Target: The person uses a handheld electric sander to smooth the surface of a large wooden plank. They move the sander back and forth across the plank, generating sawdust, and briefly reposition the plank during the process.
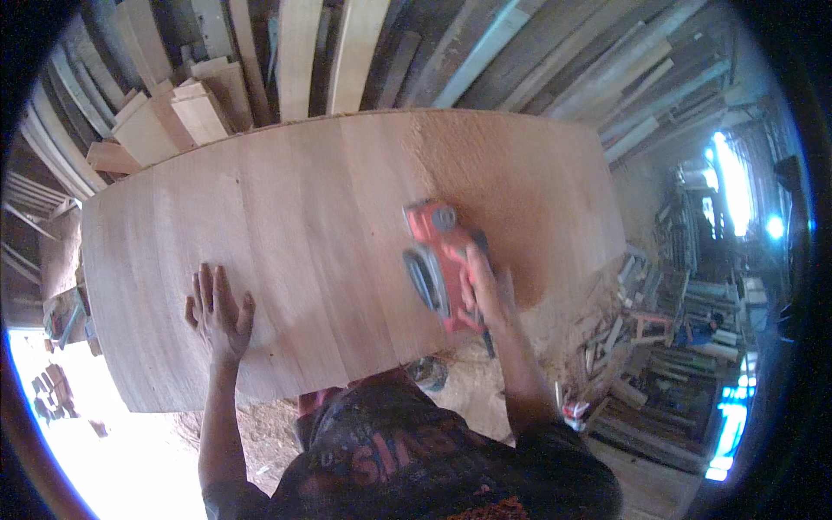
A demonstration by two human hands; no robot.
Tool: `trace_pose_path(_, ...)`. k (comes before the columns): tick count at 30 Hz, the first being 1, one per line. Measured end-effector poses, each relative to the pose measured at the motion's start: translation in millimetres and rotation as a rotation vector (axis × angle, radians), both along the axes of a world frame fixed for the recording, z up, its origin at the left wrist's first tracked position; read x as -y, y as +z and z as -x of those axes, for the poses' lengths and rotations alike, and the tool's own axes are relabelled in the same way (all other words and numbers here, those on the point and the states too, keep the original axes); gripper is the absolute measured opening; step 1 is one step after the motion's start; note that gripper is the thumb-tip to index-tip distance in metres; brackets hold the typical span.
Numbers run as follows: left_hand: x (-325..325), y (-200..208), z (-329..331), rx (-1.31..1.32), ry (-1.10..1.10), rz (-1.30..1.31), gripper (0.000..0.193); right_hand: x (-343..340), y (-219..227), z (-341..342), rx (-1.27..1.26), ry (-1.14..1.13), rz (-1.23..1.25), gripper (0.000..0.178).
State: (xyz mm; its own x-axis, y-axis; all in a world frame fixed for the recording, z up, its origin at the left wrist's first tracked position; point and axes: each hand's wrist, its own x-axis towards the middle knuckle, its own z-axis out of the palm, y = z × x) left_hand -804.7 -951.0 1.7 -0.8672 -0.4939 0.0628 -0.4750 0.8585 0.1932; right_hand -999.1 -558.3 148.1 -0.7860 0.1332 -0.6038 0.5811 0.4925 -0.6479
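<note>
A broad, pale wooden panel [303, 225] lies before me, its edges bowed by the lens. My right hand [485, 290] is wrapped round the handle of a red and black electric planer [440, 260], which rests on the panel right of the middle. A round dark knob shows at the tool's far end. The planer and hand are slightly blurred. My left hand [218, 314] lies flat on the panel's left part, fingers spread, with nothing in it. The panel hides the planer's underside.
Brown wood shavings [485, 173] cover the panel's right part. Long boards [360, 52] and short offcuts [160, 121] are stacked beyond the far edge. Scrap wood [607, 342] litters the floor at right. A dark round object [426, 373] sits below the near edge.
</note>
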Motion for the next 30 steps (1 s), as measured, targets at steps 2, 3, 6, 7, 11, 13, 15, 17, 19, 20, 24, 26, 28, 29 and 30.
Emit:
trace_pose_path(2, 0, 5, 0, 0.009, 0.014, -0.026, 0.072, 36, 0, 69, -0.139, 0.158, 0.03, 0.062)
trace_pose_path(3, 1, 6, 0, -0.002, 0.016, -0.032, 0.072, 60, -4, 106, -0.229, 0.226, 0.098, 0.066)
trace_pose_path(6, 2, 7, -2, -0.038, 0.008, -0.024, 0.073, 126, -15, 221, -0.235, 0.161, 0.238, 0.061)
trace_pose_path(7, 3, 5, -2, -0.041, -0.006, -0.02, 0.073, 136, -18, 246, -0.322, 0.212, 0.305, 0.059)
trace_pose_path(11, 7, -6, -4, -0.054, -0.028, 0.039, 0.071, 125, -33, 251, -0.294, 0.289, 0.42, 0.057)
trace_pose_path(13, 9, -13, -5, -0.054, -0.04, 0.059, 0.07, 84, -32, 203, -0.233, 0.299, 0.382, 0.06)
trace_pose_path(15, 10, -18, -5, -0.053, -0.044, 0.086, 0.068, 37, -26, 133, -0.232, 0.362, 0.401, 0.06)
trace_pose_path(17, 11, -21, -5, -0.066, -0.05, 0.135, 0.066, -13, -10, 57, -0.14, 0.334, 0.278, 0.062)
trace_pose_path(19, 11, -23, -6, -0.089, -0.07, 0.127, 0.066, -49, 1, -16, -0.029, 0.14, 0.173, 0.067)
trace_pose_path(20, 12, -24, -5, -0.126, -0.083, 0.155, 0.065, -68, 9, -51, 0.041, 0.078, 0.106, 0.054)
trace_pose_path(24, 8, -25, -4, -0.089, -0.053, 0.151, 0.066, -107, 21, -134, -0.03, 0.086, -0.081, 0.049)
trace_pose_path(26, 6, -22, -3, -0.097, -0.026, 0.109, 0.067, -107, 17, -136, -0.039, -0.059, 0.031, 0.053)
trace_pose_path(28, 5, -19, -3, -0.105, -0.017, 0.102, 0.068, -98, 10, -112, -0.122, -0.009, 0.068, 0.053)
trace_pose_path(29, 3, -17, -3, -0.106, -0.019, 0.103, 0.068, -91, 8, -97, -0.084, -0.05, 0.063, 0.053)
trace_pose_path(30, 3, -15, -2, -0.068, -0.004, 0.103, 0.069, -83, 8, -79, -0.077, 0.006, 0.074, 0.052)
